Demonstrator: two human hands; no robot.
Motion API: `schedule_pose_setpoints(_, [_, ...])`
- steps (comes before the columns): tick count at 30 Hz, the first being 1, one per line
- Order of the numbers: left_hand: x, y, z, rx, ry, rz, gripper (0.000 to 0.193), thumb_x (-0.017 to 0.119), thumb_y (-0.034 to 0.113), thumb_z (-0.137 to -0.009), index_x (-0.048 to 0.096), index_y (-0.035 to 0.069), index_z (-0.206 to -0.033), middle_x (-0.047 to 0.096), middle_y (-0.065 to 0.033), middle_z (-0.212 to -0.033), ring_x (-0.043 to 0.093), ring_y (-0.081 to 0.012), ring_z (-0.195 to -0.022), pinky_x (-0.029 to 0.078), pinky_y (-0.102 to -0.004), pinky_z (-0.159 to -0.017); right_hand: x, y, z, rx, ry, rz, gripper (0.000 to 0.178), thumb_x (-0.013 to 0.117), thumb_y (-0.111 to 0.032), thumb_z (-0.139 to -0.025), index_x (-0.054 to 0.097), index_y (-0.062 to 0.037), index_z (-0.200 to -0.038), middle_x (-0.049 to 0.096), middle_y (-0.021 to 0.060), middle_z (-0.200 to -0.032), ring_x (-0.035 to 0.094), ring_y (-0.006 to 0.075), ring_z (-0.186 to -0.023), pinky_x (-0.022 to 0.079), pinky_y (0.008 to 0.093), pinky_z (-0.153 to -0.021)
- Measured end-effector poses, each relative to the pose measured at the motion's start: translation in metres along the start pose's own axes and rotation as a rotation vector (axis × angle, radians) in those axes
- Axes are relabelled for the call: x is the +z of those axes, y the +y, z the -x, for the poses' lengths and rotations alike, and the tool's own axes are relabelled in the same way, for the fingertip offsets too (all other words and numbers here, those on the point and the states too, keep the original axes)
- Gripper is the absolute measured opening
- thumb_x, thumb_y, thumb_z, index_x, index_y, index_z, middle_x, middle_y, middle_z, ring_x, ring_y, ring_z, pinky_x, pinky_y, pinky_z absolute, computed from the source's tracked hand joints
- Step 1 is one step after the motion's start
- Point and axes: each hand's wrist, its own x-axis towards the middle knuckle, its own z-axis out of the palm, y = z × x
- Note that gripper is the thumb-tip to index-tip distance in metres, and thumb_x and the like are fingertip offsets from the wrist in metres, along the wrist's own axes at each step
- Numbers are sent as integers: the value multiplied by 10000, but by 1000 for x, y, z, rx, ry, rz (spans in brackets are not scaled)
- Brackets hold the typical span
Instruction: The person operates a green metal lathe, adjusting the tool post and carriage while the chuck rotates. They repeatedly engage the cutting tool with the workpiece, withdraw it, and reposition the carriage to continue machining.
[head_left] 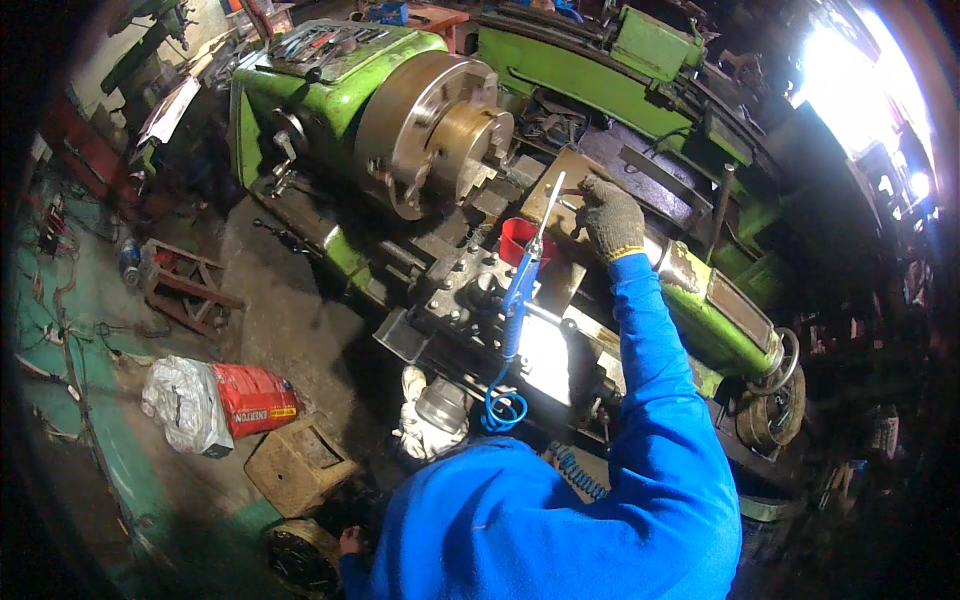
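Note:
My right hand [612,218], in a grey knit glove with a yellow cuff, is closed at the end of a slim metal tool [566,200] over a wooden board [570,168]. The tool's exact kind cannot be made out. Left of that hand, a blue air blow gun [520,285] with a long pale nozzle leans beside a red cup [516,238] on the lathe carriage. Its blue coiled hose [505,410] hangs below. Of my left hand [350,541], only a small bare part shows low down at the left, by the blue sleeve; its fingers are unclear.
The green lathe [340,90] has a large chuck [405,125] gripping a brassy round workpiece [465,140]. A handwheel [785,360] sits at right. On the floor are a red-and-white bag [255,398], a wooden box [298,465], and a metal cylinder [442,405] against white cloth.

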Motion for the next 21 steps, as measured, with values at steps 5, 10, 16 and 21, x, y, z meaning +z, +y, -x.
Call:
schedule_pose_setpoints(5, [9,3,8,-2,56,-22,331,766,328,-939,756,47,-1115,726,-125,-1015,699,-233,-884,604,-428,-752,-22,-20,-4,42,-34,119,341,738,-150,-748,755,-184,-1088,750,153,-1075,711,385,-1032,568,493,-857])
schedule_pose_setpoints(10, [3,15,12,-15,6,101,294,727,284,-978,730,33,-1132,731,-117,-1017,694,-232,-811,595,-418,-678,-16,-20,-5,39,-33,138,283,738,-169,-768,744,-195,-1049,747,156,-1054,710,395,-1008,567,496,-839])
schedule_pose_setpoints(16, [0,37,18,-34,-41,226,348,729,324,-980,700,39,-1177,723,-92,-1000,686,-235,-827,580,-398,-631,-6,-24,-2,22,-19,180,334,727,-194,-796,749,-177,-1129,743,157,-1111,704,389,-1045,564,475,-870])
schedule_pose_setpoints(21, [-5,25,4,40,-31,133,423,753,382,-957,700,34,-1193,723,-97,-1024,690,-251,-869,589,-430,-675,3,-23,-9,135,101,49,319,689,-223,-883,759,-121,-1177,768,166,-1039,741,368,-955,580,448,-834])
